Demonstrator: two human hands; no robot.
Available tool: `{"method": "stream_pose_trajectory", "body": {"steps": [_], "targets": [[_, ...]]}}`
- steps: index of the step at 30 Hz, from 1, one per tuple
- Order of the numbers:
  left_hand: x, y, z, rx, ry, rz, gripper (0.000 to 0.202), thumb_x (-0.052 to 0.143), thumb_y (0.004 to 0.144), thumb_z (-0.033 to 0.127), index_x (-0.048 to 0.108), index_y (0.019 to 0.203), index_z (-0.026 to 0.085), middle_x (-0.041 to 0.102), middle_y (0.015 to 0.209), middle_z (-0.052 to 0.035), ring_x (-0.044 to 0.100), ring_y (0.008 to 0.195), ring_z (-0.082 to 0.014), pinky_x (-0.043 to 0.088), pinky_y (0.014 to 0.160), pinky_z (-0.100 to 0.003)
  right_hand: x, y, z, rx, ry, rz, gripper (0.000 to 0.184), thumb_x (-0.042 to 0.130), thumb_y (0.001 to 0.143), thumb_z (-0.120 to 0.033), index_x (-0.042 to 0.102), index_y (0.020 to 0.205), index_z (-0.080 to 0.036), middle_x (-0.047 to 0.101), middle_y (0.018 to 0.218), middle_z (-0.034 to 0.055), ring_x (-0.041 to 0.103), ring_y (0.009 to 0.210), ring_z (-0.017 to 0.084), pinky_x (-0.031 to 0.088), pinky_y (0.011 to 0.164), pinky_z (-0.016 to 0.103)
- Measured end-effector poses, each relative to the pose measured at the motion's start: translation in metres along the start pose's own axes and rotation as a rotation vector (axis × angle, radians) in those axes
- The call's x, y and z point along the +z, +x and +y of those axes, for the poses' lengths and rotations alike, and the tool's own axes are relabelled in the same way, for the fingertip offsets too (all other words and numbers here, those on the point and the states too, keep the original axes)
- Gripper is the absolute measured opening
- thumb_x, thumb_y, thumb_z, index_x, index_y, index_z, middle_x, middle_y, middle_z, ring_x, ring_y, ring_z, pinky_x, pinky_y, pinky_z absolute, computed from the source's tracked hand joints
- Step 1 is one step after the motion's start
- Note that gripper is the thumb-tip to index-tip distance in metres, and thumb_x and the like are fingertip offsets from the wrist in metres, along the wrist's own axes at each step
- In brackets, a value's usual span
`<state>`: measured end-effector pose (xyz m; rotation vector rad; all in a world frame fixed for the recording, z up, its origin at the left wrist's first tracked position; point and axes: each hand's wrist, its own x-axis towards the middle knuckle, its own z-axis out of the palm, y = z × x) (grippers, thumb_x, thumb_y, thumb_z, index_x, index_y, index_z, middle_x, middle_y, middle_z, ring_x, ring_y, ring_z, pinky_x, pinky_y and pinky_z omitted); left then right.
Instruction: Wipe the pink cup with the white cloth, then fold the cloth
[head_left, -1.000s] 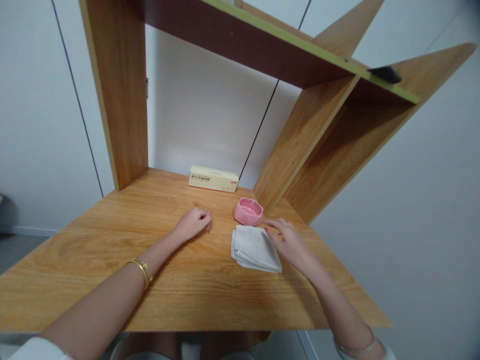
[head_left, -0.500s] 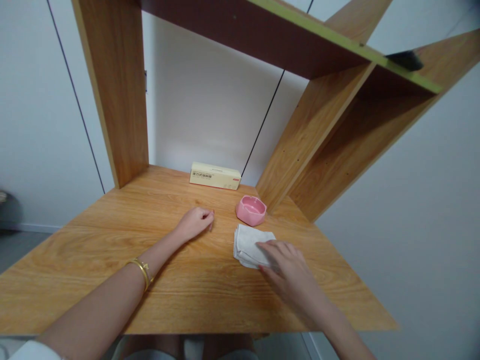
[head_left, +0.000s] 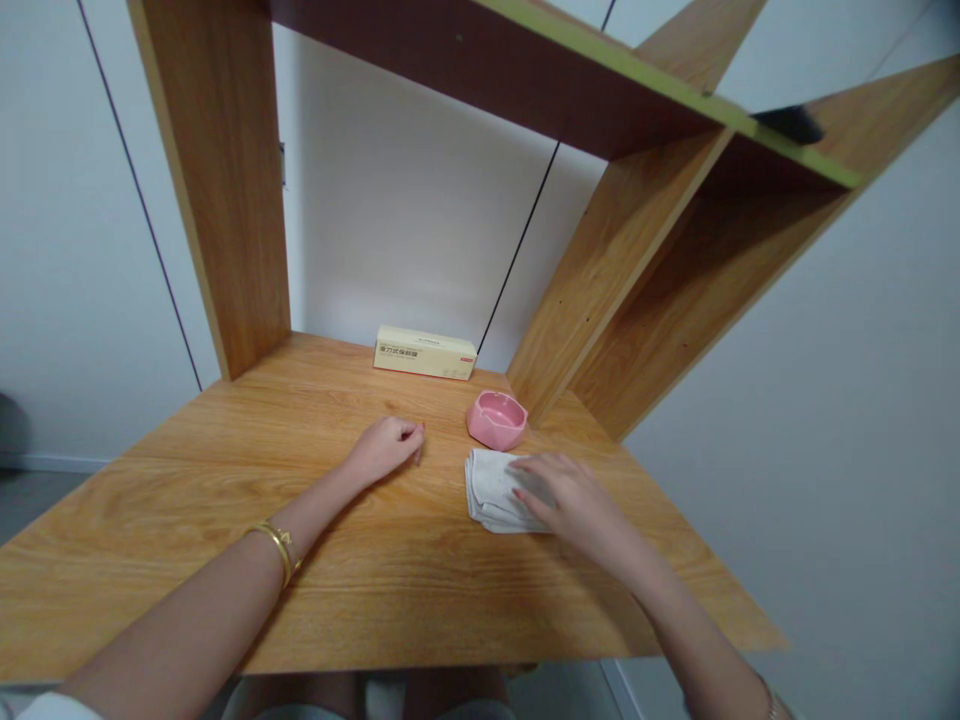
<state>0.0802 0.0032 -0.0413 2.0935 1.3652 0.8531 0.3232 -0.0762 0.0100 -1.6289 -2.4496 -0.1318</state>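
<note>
A folded white cloth (head_left: pixel 489 482) lies on the wooden desk (head_left: pixel 225 520), just in front of a small pink bowl (head_left: pixel 496 419). My right hand (head_left: pixel 564 494) rests flat on the cloth's right half, fingers stretched out and pointing left. My left hand (head_left: pixel 387 447) lies on the bare desk left of the cloth, fingers curled loosely under, holding nothing that I can see. A gold bracelet (head_left: pixel 278 546) is on my left wrist.
A long cream box (head_left: pixel 424 353) lies at the back of the desk against the white wall. Wooden uprights (head_left: pixel 217 190) stand left and right, with a shelf (head_left: pixel 525 80) overhead. A dark object (head_left: pixel 787 124) sits on the upper right shelf.
My right hand moved from the cloth's far right corner onto the top of the cloth, first nearer me, now flat over its right half. The left hand stayed put.
</note>
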Motion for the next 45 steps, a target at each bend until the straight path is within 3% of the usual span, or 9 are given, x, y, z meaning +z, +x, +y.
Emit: {"method": "stream_pose_trajectory", "body": {"steps": [3, 7, 16, 20, 23, 27, 31, 40, 45], "targets": [[0.0, 0.0, 0.0, 0.005, -0.003, -0.001, 0.047, 0.032, 0.079, 0.038, 0.054, 0.044, 0.016, 0.055, 0.044, -0.0009, 0.046, 0.045, -0.0115, 0.029, 0.049, -0.023, -0.002, 0.03, -0.001, 0.133, -0.084, 0.133, 0.032, 0.038, 0.081, -0.022, 0.054, 0.109, -0.016, 0.056, 0.103, 0.0116, 0.047, 0.094, 0.024, 0.035, 0.078, 0.034], [-0.001, -0.001, 0.001, 0.015, 0.02, 0.004, 0.047, 0.032, 0.08, 0.038, 0.055, 0.045, 0.016, 0.053, 0.042, -0.0005, 0.045, 0.044, -0.0115, 0.028, 0.049, -0.023, 0.013, 0.062, -0.001, 0.216, -0.212, 0.129, 0.031, 0.036, 0.08, -0.012, 0.06, 0.099, -0.015, 0.055, 0.103, 0.0147, 0.045, 0.093, 0.026, 0.034, 0.074, 0.036], [0.0, 0.0, 0.001, -0.006, -0.028, 0.009, 0.046, 0.035, 0.079, 0.037, 0.055, 0.044, 0.016, 0.048, 0.039, 0.0005, 0.042, 0.041, -0.0103, 0.025, 0.047, -0.023, 0.018, 0.062, 0.0, 0.26, -0.207, 0.127, 0.032, 0.033, 0.08, -0.01, 0.062, 0.089, -0.015, 0.055, 0.102, 0.0163, 0.043, 0.095, 0.03, 0.032, 0.075, 0.042], [0.001, 0.004, -0.003, -0.077, -0.341, 0.016, 0.043, 0.037, 0.077, 0.037, 0.054, 0.044, 0.015, 0.044, 0.035, 0.0017, 0.038, 0.036, -0.0084, 0.026, 0.045, -0.022, 0.023, 0.075, -0.027, 0.124, 0.158, 0.239, 0.035, 0.037, 0.075, -0.007, 0.055, 0.103, -0.016, 0.053, 0.106, 0.0128, 0.044, 0.1, 0.025, 0.033, 0.084, 0.041], [-0.002, 0.009, -0.012, -0.205, -0.64, 0.141, 0.039, 0.04, 0.076, 0.036, 0.053, 0.046, 0.015, 0.035, 0.03, 0.0046, 0.03, 0.03, -0.0065, 0.021, 0.039, -0.021, 0.046, 0.092, -0.061, -0.002, 0.631, 0.226, 0.041, 0.04, 0.069, -0.004, 0.051, 0.106, -0.018, 0.053, 0.104, 0.0077, 0.048, 0.096, 0.018, 0.039, 0.082, 0.034], [-0.013, 0.011, -0.023, -0.288, -0.982, 0.258, 0.03, 0.045, 0.072, 0.032, 0.048, 0.048, 0.015, 0.035, 0.031, 0.0062, 0.022, 0.028, -0.0036, 0.013, 0.035, -0.019, 0.081, 0.108, -0.098, 0.119, 1.184, 0.111, 0.04, 0.048, 0.064, -0.008, 0.049, 0.101, -0.02, 0.052, 0.104, 0.0055, 0.053, 0.085, 0.014, 0.045, 0.072, 0.03], [-0.019, 0.011, -0.027, -0.334, -1.162, 0.251, 0.026, 0.048, 0.071, 0.028, 0.045, 0.049, 0.014, 0.037, 0.034, 0.0065, 0.018, 0.027, -0.0012, 0.011, 0.034, -0.017, 0.091, 0.108, -0.11, 0.248, 1.569, -0.015, 0.038, 0.042, 0.06, -0.006, 0.049, 0.094, -0.02, 0.055, 0.084, 0.0009, 0.057, 0.064, 0.01, 0.046, 0.054, 0.024], [-0.021, 0.011, -0.024, -0.44, -1.332, 0.183, 0.02, 0.047, 0.074, 0.023, 0.046, 0.057, 0.014, 0.04, 0.038, 0.0068, 0.017, 0.026, 0.0004, 0.011, 0.031, -0.013, 0.08, 0.092, -0.105, 0.246, 1.851, -0.208, 0.034, 0.048, 0.058, -0.01, 0.053, 0.09, -0.018, 0.06, 0.068, -0.0025, 0.055, 0.049, 0.008, 0.038, 0.045, 0.02], [-0.025, 0.01, -0.025, -0.465, -1.394, 0.198, 0.011, 0.046, 0.077, 0.023, 0.052, 0.072, 0.014, 0.046, 0.046, 0.0067, 0.02, 0.027, 0.0004, 0.023, 0.032, -0.012, 0.084, 0.091, -0.103, 0.228, 1.896, -0.267, 0.029, 0.052, 0.061, -0.015, 0.055, 0.089, -0.017, 0.06, 0.064, -0.0021, 0.051, 0.045, 0.007, 0.032, 0.043, 0.019]]}}
